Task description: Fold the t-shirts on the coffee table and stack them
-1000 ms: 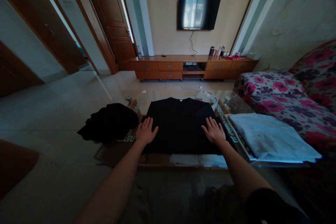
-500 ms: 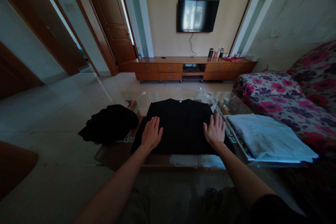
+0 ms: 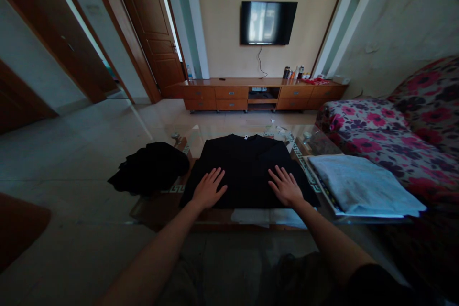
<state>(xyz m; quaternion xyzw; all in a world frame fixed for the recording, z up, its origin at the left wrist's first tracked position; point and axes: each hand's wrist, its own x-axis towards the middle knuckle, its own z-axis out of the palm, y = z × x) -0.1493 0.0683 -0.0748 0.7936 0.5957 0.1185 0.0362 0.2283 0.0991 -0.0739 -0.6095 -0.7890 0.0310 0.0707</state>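
Observation:
A black shirt (image 3: 247,162) lies spread flat on the glass table (image 3: 195,136), its collar and small white label at the far edge. My left hand (image 3: 209,188) rests on the shirt's near left part, fingers apart and holding nothing. On the near right part lies my right hand (image 3: 286,186), also flat with spread fingers and nothing in them. A crumpled heap of black cloth (image 3: 148,167) sits left of the shirt. To the right is a folded pale blue cloth or bag (image 3: 362,184) on the table.
A flowered sofa (image 3: 380,138) stands at the right. Beyond the table, a low wooden cabinet (image 3: 231,93) carries bottles and small items, under a wall television (image 3: 268,23). A brown rounded furniture edge (image 3: 21,229) shows at the lower left.
Both hands have slid nearer to me over the shirt, and my right hand has also moved a little left. The fingers are spread wider. The shirt has hardly moved.

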